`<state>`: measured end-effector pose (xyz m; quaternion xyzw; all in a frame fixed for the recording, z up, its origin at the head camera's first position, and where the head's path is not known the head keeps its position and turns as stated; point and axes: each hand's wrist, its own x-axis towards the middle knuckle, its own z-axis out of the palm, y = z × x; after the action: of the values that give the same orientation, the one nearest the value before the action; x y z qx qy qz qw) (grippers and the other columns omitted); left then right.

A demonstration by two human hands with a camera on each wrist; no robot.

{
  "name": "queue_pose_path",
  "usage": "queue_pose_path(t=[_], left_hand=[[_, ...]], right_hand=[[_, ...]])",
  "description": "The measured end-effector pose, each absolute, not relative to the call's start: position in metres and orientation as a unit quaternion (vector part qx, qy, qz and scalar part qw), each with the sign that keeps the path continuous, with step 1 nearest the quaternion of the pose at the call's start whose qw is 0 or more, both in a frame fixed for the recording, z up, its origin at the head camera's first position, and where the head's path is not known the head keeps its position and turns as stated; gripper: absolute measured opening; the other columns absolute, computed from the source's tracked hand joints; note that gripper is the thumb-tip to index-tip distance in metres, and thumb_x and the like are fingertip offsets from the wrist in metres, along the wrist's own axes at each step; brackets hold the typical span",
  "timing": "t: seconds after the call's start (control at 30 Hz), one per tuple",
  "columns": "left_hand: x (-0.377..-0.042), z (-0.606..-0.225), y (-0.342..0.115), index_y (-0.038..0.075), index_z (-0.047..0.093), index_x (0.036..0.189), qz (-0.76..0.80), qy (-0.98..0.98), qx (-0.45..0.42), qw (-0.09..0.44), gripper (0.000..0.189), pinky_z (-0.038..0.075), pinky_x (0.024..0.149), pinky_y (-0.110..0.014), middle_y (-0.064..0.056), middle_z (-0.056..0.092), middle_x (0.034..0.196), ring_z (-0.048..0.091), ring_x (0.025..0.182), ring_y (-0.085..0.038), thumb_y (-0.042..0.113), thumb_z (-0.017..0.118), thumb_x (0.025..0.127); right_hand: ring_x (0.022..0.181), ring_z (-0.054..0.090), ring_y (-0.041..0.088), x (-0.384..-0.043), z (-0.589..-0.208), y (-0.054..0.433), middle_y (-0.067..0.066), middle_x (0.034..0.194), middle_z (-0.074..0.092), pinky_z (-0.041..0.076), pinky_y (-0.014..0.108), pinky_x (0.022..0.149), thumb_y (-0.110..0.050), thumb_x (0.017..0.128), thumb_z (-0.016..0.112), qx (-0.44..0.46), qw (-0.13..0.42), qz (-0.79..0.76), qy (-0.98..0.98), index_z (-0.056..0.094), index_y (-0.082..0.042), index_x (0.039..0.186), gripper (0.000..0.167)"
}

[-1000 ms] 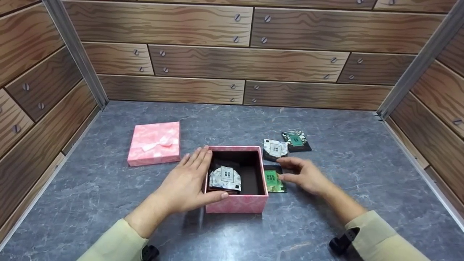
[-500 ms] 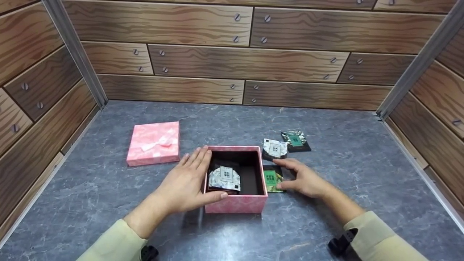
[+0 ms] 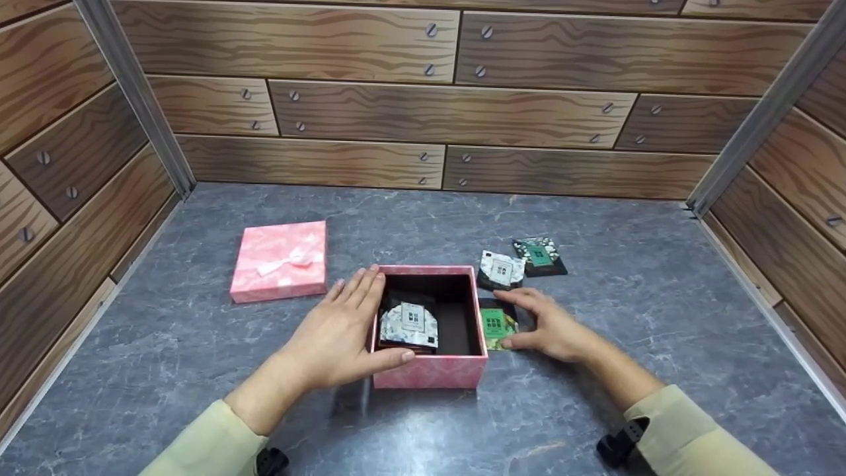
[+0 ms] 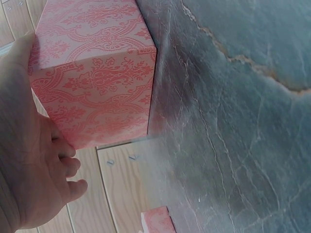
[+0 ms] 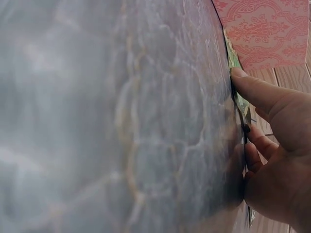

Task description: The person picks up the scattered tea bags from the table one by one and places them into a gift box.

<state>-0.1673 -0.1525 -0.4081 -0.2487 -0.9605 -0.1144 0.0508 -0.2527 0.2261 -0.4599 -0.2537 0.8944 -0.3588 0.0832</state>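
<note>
An open pink patterned box (image 3: 426, 372) with a dark inside stands in front of me. My left hand (image 3: 334, 340) rests on its left side with fingers extended along the rim, and the thumb lies over the front rim. Inside, at the left, lies a white-and-blue flat sachet (image 3: 410, 324) on top of others. Just right of the box, my right hand (image 3: 552, 327) holds a green-labelled sachet (image 3: 494, 322) by opposite edges between thumb and fingers. In the right wrist view the thumb touches the edge of this green sachet (image 5: 234, 58), low at the tabletop.
A pink box lid (image 3: 281, 261) with a bow lies at the back left. Behind the right hand lie a white sachet (image 3: 501, 270) and a dark green sachet (image 3: 540, 255). Wood-patterned walls (image 3: 423, 112) enclose the grey marbled table (image 3: 595, 225) at the back and sides.
My right thumb has shifted to the green sachet's near edge while the fingers moved slightly left. The green sachet and the white one behind it have shifted slightly. The left hand stays put.
</note>
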Motion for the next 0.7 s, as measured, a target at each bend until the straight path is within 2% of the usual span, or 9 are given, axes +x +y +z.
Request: queue_pose_path(t=[0.4,0.7], left_hand=[[-0.1678,-0.4079,-0.1533,-0.006,0.02,0.166,-0.113,-0.961,-0.246,0.05,0.124,0.019,0.129,-0.051,-0.023,0.02,0.172,0.019,0.16,-0.036,0.09,0.042,0.091],[-0.1674,-0.4089,-0.1536,-0.007,0.024,0.165,-0.114,-0.959,-0.251,0.062,0.123,0.021,0.128,-0.052,-0.025,0.024,0.171,0.022,0.16,-0.038,0.088,0.046,0.091]], right_hand=[[0.127,0.051,0.041,-0.2523,-0.4616,0.2246,0.018,0.135,0.056,0.034,0.07,0.114,-0.027,0.082,0.092,-0.245,0.081,-0.369,0.893,0.056,-0.015,0.156,0.083],[0.125,0.053,0.039,-0.2538,-0.4612,0.2266,0.019,0.135,0.059,0.034,0.068,0.114,-0.023,0.085,0.09,-0.24,0.084,-0.38,0.889,0.053,-0.017,0.158,0.083]])
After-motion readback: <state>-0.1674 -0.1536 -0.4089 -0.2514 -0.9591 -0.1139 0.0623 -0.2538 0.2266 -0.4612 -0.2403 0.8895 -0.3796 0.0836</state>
